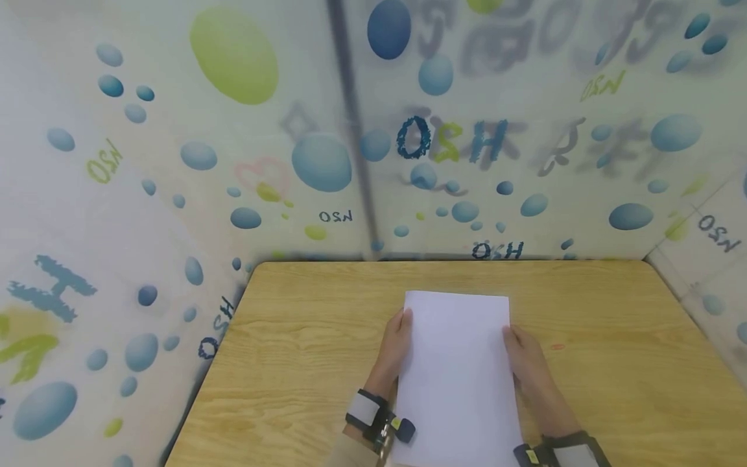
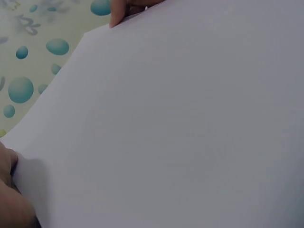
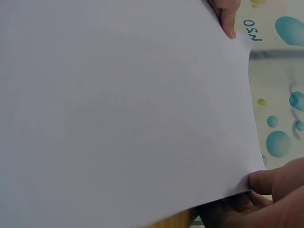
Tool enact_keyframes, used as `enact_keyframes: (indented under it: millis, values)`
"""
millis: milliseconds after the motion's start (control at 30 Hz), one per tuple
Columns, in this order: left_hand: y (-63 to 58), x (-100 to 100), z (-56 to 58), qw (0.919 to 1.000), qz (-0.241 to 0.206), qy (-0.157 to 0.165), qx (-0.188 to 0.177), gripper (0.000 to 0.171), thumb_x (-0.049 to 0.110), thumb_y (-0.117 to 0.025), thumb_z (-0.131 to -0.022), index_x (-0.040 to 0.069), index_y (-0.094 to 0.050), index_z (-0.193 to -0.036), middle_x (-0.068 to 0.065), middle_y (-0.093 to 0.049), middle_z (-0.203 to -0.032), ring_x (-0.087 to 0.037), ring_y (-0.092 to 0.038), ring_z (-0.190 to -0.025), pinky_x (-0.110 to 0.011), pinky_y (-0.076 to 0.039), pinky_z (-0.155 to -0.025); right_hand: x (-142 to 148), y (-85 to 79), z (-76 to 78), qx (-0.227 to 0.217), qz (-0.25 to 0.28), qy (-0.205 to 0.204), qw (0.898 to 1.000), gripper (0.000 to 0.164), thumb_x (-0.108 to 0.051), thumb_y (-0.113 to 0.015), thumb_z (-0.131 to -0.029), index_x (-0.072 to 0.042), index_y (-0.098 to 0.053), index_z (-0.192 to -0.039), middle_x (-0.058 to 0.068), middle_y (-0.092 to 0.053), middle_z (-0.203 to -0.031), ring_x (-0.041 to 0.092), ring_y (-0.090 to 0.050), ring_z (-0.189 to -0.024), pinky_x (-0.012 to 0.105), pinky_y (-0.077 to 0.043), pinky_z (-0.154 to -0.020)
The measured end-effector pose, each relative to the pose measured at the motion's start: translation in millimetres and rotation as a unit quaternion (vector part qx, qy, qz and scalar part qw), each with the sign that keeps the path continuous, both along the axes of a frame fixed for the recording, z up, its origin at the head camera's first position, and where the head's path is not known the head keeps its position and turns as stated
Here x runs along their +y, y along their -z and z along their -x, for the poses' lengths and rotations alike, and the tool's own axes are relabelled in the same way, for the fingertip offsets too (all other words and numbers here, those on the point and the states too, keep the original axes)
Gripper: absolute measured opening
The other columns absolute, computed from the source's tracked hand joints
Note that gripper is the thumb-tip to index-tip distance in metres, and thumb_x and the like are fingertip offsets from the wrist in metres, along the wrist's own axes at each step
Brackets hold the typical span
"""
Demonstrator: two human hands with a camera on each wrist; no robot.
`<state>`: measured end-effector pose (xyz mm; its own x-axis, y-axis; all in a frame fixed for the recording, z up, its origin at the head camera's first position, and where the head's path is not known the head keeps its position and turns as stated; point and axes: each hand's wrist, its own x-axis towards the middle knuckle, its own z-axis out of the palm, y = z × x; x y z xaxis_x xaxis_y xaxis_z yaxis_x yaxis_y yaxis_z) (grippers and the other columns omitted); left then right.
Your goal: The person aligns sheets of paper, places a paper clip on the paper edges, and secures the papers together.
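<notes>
A blank white sheet of paper [image 1: 458,376] is held up lengthwise over the table, between both hands. My left hand [image 1: 395,347] grips its left edge near the top corner, thumb in front. On the opposite edge my right hand [image 1: 528,363] pinches it slightly lower, thumb on the front and fingers behind. In the left wrist view the paper [image 2: 166,118] fills most of the picture. The right wrist view shows the right thumb [image 3: 263,181] on the paper's face, with fingers curled beneath the edge. Whether it is one sheet or several I cannot tell.
The wooden table [image 1: 303,324] has rounded far corners and a small reddish mark [image 1: 557,347] right of the paper. Behind it hangs a pale curtain [image 1: 525,188] with blue and green dots and mirrored lettering. Strapped cameras [image 1: 373,415] sit on both wrists.
</notes>
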<state>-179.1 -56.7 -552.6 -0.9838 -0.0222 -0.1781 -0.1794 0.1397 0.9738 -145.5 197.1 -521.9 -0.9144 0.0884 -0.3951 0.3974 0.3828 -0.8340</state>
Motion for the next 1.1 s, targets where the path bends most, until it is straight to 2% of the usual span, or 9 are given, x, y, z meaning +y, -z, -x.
enact_keyframes:
  millis: [233, 333, 400, 467, 600, 700, 767, 900, 1100]
  values:
    - [-1.3, 2, -3.5, 0.9999, 0.016, 0.001, 0.003, 0.058, 0.054, -0.035, -0.101, 0.016, -0.047, -0.143, -0.001, -0.048, -0.143, -0.023, -0.037, -0.136, -0.047, -0.027, -0.110, 11, 2.5, -1.3, 0.022, -0.023, 0.005, 0.999, 0.064, -0.043, -0.038, -0.104, 0.007, -0.036, -0.143, 0.030, -0.037, -0.143, 0.044, -0.037, -0.131, 0.053, -0.036, -0.103]
    - [-1.0, 3, -4.8, 0.9998, 0.021, 0.000, 0.005, 0.060, 0.055, -0.034, -0.101, 0.016, -0.046, -0.144, -0.001, -0.049, -0.142, -0.023, -0.039, -0.135, -0.048, -0.029, -0.109, 20, 3.1, -5.1, 0.052, -0.011, 0.009, 0.999, 0.057, -0.038, -0.043, -0.104, 0.008, -0.041, -0.138, 0.030, -0.050, -0.131, 0.040, -0.053, -0.116, 0.043, -0.049, -0.091]
    - [0.3, 3, -5.0, 0.9998, 0.019, 0.001, 0.006, 0.059, 0.055, -0.034, -0.101, 0.017, -0.046, -0.144, 0.001, -0.051, -0.139, -0.021, -0.043, -0.132, -0.046, -0.031, -0.108, 28, 2.9, -8.9, 0.085, -0.041, 0.010, 0.995, 0.050, -0.035, -0.045, -0.104, 0.005, -0.047, -0.134, 0.025, -0.059, -0.120, 0.033, -0.060, -0.102, 0.035, -0.054, -0.077]
    - [0.9, 2, -5.1, 0.9999, 0.014, 0.003, 0.008, 0.057, 0.054, -0.034, -0.101, 0.018, -0.047, -0.144, 0.004, -0.054, -0.135, -0.018, -0.046, -0.129, -0.045, -0.032, -0.108, 38, 1.1, -12.5, 0.120, -0.098, 0.008, 0.988, 0.043, -0.033, -0.045, -0.104, 0.001, -0.052, -0.130, 0.020, -0.063, -0.113, 0.028, -0.062, -0.092, 0.031, -0.053, -0.065]
    - [2.2, 1, -4.9, 0.9999, 0.007, 0.005, 0.006, 0.056, 0.055, -0.035, -0.101, 0.021, -0.047, -0.144, 0.007, -0.055, -0.133, -0.014, -0.047, -0.127, -0.043, -0.033, -0.107, 66, -2.2, -12.7, 0.193, -0.248, -0.013, 0.949, 0.029, -0.025, -0.048, -0.103, -0.005, -0.059, -0.121, 0.014, -0.066, -0.102, 0.025, -0.062, -0.080, 0.031, -0.044, -0.054]
    - [2.0, 1, -4.5, 1.0000, 0.008, 0.002, 0.003, 0.058, 0.056, -0.035, -0.100, 0.021, -0.046, -0.145, 0.006, -0.054, -0.135, -0.015, -0.046, -0.129, -0.044, -0.032, -0.108, 90, -4.7, -8.7, 0.234, -0.305, -0.059, 0.921, 0.023, -0.012, -0.054, -0.099, -0.003, -0.060, -0.120, 0.019, -0.064, -0.102, 0.033, -0.062, -0.081, 0.040, -0.047, -0.056]
    - [1.3, 1, -4.2, 0.9999, 0.010, -0.001, -0.001, 0.060, 0.057, -0.035, -0.099, 0.021, -0.044, -0.146, 0.005, -0.052, -0.138, -0.017, -0.044, -0.131, -0.045, -0.031, -0.108, 103, -7.2, -6.0, 0.243, -0.321, -0.094, 0.911, 0.025, -0.007, -0.055, -0.097, -0.001, -0.060, -0.121, 0.024, -0.063, -0.105, 0.039, -0.062, -0.086, 0.048, -0.049, -0.062]
    - [1.2, 0, -2.6, 0.9999, 0.014, -0.004, -0.006, 0.064, 0.060, -0.035, -0.098, 0.019, -0.042, -0.148, 0.003, -0.047, -0.144, -0.019, -0.038, -0.136, -0.045, -0.028, -0.110, 115, -13.0, -4.6, 0.220, -0.326, -0.147, 0.908, 0.028, -0.007, -0.056, -0.096, 0.004, -0.058, -0.122, 0.033, -0.056, -0.114, 0.050, -0.057, -0.095, 0.059, -0.046, -0.072]
    - [1.3, -1, -1.1, 0.9998, 0.019, -0.003, -0.010, 0.068, 0.062, -0.036, -0.096, 0.018, -0.040, -0.149, 0.002, -0.044, -0.147, -0.019, -0.035, -0.138, -0.045, -0.027, -0.110, 112, -9.4, -9.2, 0.209, -0.326, -0.173, 0.905, 0.029, -0.006, -0.061, -0.093, 0.006, -0.058, -0.119, 0.030, -0.058, -0.113, 0.049, -0.055, -0.101, 0.060, -0.044, -0.080]
